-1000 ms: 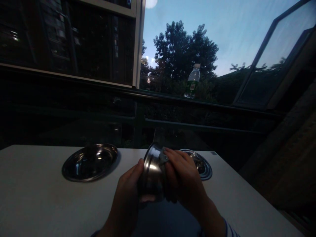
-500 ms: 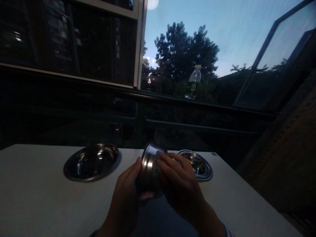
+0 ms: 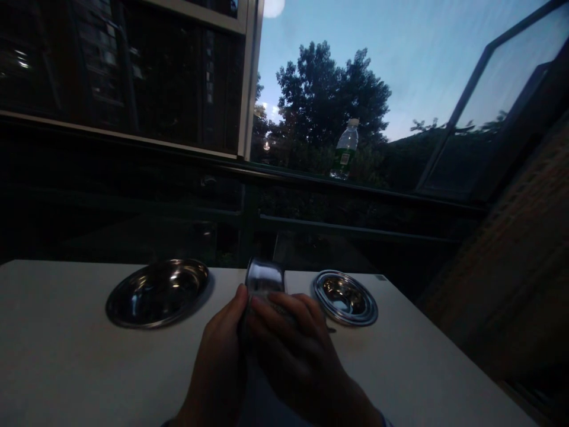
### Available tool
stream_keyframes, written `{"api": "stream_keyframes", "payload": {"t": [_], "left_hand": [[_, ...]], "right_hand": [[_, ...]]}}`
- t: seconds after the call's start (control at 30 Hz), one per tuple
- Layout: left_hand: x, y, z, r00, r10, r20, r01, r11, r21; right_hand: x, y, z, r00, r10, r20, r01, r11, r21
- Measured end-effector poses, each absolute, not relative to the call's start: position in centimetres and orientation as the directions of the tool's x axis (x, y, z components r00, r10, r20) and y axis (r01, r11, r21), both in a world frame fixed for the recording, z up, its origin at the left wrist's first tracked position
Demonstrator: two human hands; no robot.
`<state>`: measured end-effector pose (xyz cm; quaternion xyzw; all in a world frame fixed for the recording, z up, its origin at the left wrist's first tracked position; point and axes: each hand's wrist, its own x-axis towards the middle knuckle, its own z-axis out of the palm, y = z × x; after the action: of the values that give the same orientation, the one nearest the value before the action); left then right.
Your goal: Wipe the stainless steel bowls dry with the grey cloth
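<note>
A shiny metal bowl is tilted on its side between my two hands, above the near part of the table. My left hand grips its left side, with the thumb up along the wall. Curled across the bowl's right side, my right hand covers much of it. A small greyish, textured patch shows under the right fingers; I cannot make out what it is. A small dark tip pokes out beyond the right knuckles. The bowl's lower part is hidden by the hands.
On the white table, a wide metal basin lies to the left and a smaller metal dish with a broad rim to the right. Beyond the far edge, a plastic bottle stands by the window. A curtain hangs at right.
The bowl has turned in my hands and shifted slightly left. My right hand has slid left and lower across it, now hiding more of its wall. The basin and dish stay put on the table.
</note>
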<state>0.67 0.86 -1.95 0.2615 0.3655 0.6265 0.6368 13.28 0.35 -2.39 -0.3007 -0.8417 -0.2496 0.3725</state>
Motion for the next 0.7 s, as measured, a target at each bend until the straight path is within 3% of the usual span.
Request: {"api": "stream_keyframes", "payload": {"t": [0.27,0.4,0.57,0.7], "left_hand": [[0.44,0.96,-2.06,-0.018,0.988,-0.155,-0.686,0.101,0.721],[0.44,0.94,-2.41,-0.024,0.992,-0.12,-0.641,0.077,0.764],[0.75,0.41,-1.96,-0.001,0.997,-0.082,-0.548,0.068,0.834],[0.86,0.31,-1.95,-0.02,0.997,-0.076,-0.512,0.055,0.857]], "right_hand": [[13.64,0.9,-2.72,-0.445,0.323,0.835,0.742,0.655,0.142],[13.19,0.58,-3.11,-0.552,0.262,0.791,0.652,0.727,0.214],[13.8,0.86,-2.87,-0.429,0.327,0.842,0.731,0.673,0.111],[13.73,0.72,-2.56,-0.486,0.326,0.811,0.697,0.704,0.135]]}}
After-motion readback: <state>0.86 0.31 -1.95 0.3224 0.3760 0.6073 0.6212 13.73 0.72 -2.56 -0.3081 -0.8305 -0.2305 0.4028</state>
